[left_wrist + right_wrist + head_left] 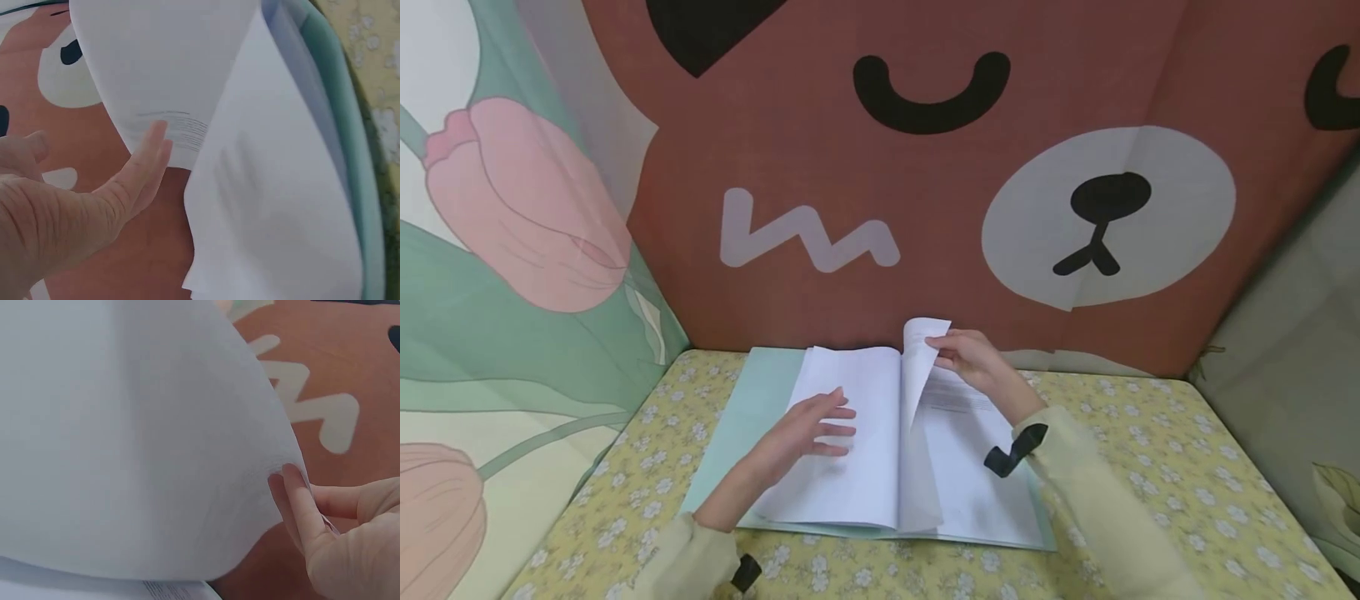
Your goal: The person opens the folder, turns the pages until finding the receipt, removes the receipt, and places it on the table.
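Note:
A stack of white sheets in a pale green folder [721, 450] lies open on the table. Near the top edge, my right hand [973, 358] pinches a raised sheet [917, 367] that curls up from the middle. In the right wrist view the thumb of the right hand [350, 525] is on one side of this sheet [175, 425], the fingers on the other. My left hand [808, 433] is over the left-hand page [868, 475], its fingers spread. The left wrist view shows the left hand [81, 206] with straight fingers beside the pages, holding nothing.
A yellow flowered cloth [1150, 492] covers the table under the folder. Behind it stands a brown fabric wall with a bear print [925, 183]. Printed fabric with tulips [535, 208] closes off the left side, and a pale curtain [1292, 333] the right.

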`<state>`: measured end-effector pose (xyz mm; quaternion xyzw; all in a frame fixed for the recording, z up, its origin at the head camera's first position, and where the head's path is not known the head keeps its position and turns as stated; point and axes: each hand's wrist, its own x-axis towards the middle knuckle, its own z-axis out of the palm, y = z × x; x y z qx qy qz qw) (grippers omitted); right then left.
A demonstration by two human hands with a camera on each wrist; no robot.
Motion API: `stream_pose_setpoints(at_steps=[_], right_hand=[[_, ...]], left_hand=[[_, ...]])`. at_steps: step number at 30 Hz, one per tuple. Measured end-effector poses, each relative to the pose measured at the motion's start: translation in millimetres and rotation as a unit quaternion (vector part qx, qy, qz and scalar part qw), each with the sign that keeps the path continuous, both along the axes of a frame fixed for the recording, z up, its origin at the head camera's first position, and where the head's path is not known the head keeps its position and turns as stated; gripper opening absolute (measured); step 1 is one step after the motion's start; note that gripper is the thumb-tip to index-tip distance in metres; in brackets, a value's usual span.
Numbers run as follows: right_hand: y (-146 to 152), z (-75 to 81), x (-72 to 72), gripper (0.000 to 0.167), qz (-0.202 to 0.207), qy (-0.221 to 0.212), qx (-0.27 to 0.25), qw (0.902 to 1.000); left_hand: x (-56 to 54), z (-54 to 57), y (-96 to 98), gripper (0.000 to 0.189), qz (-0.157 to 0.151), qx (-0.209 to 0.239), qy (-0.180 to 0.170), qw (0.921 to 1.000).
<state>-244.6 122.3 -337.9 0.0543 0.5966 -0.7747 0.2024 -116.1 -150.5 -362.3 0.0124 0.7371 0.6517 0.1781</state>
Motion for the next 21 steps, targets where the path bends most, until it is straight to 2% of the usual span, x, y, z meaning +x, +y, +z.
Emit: stream_pose_setpoints(at_steps=[6,10,13,21], right_hand=[[-23,4.2,4.9,0.051,-0.01,0.007,0.005,0.9999],[-41,3.0,7.5,0.05,-0.023,0.006,-0.007,0.9997],[-53,-0.2,8.6,0.043,-0.041,0.01,-0.012,0.999],[-71,-11.8,11.6,0.039,-0.064,0.032,-0.019,0.9973]], left_hand=[[-1.0,10.9,3.0,0.079,-0.004,0.016,-0.016,0.9997],[-2.1,12.6,6.4,0.084,0.01,-0.017,-0.03,0.9994],[-1.9,13.2,8.1,0.085,0.021,-0.044,-0.038,0.9981],[-4.6,12.6,12.4,0.068,0.017,-0.063,-0.033,0.9973]])
